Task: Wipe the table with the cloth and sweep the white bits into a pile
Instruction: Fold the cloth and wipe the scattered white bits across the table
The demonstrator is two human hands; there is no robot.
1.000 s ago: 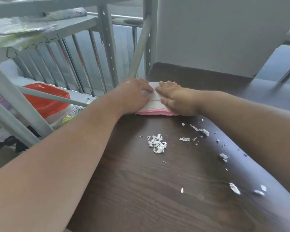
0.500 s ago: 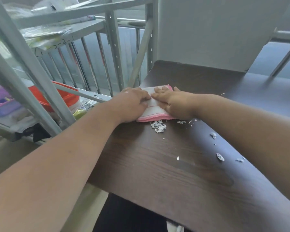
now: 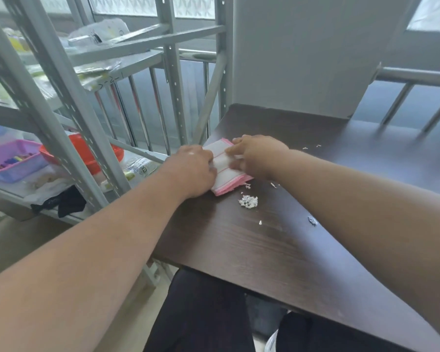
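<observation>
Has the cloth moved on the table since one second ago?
Yes. The cloth slid toward the person: the unmoved pile of white bits is now much nearer its near edge.

Storeroom corner — metal shelving [image 3: 61, 80], baskets [image 3: 8, 161].
</observation>
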